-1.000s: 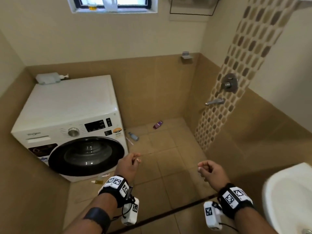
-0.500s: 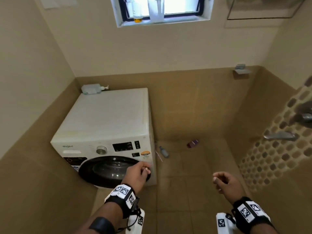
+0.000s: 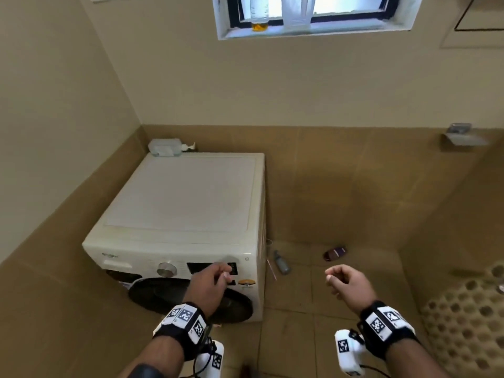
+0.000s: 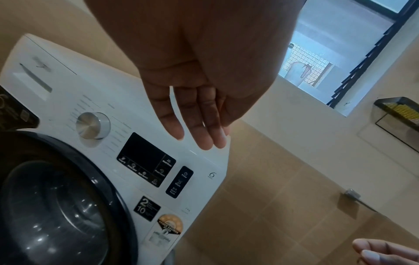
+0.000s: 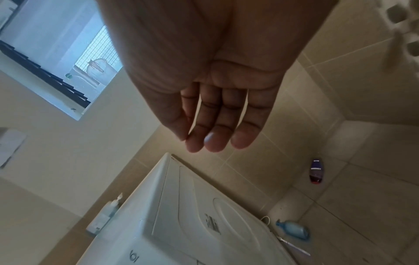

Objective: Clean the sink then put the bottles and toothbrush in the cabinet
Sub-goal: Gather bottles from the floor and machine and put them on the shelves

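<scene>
A grey-blue bottle (image 3: 281,262) lies on the floor tiles just right of the washing machine, with a thin pink toothbrush (image 3: 272,270) beside it. Farther right lies a purple bottle (image 3: 335,253). The right wrist view shows the same purple bottle (image 5: 316,171), blue bottle (image 5: 293,229) and toothbrush (image 5: 292,245). My left hand (image 3: 212,279) hovers in front of the machine's control panel, fingers relaxed and empty, also visible as the left hand (image 4: 199,125). My right hand (image 3: 343,282) hangs loosely curled over the floor, well short of the bottles, holding nothing. No sink or cabinet is in view.
A white front-loading washing machine (image 3: 185,214) fills the left corner, with a pump dispenser (image 3: 166,147) lying at its back edge. A window (image 3: 313,15) with a bottle on its sill is high up. A wall soap dish (image 3: 461,137) and the mosaic shower wall (image 3: 469,323) are on the right.
The head view has swung left and upward, so the sink at the right has left the frame. Both hands stay raised, empty and loosely curled.
</scene>
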Demonstrator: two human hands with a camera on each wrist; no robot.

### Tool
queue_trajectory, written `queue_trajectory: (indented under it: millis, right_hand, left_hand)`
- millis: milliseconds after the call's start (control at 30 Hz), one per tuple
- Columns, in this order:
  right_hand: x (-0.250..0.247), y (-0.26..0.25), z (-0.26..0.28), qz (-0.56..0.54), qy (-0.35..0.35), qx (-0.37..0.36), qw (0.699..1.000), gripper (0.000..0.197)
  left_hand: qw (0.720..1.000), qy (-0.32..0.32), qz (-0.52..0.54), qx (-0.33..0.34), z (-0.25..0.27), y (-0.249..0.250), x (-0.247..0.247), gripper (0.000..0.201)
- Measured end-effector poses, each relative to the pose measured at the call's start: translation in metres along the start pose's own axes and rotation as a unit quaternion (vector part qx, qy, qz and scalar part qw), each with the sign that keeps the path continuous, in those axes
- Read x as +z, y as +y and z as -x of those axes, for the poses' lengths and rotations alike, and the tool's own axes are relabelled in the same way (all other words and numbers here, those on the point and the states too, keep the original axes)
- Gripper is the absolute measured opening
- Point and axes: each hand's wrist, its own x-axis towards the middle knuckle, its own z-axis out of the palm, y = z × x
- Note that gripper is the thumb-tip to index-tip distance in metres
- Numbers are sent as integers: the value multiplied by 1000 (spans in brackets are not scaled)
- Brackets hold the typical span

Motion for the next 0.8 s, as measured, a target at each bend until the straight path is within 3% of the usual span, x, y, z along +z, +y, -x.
queue_trajectory:
  millis: [133, 267, 400, 633, 800]
  right_hand:
    - [-7, -2, -47, 12, 17, 24, 999, 12]
    - [-32, -3, -92, 13, 56, 52, 997, 13]
    - [-62, -7, -125, -10, 101, 74, 992, 8]
    - [-110, 44, -218, -3, 50, 127, 991, 12]
    - [-136, 100, -310, 59, -64, 191, 978, 18]
  left_hand:
    - [998, -14, 38, 41, -80, 17, 37, 18]
    - [986, -110, 52, 113, -155, 67, 100, 21]
    - [972, -194, 36, 128, -204, 111, 154, 21]
    - [952, -270, -122, 71, -290, 93, 232, 30]
    - [949, -263, -154, -85, -327, 65, 271, 35]
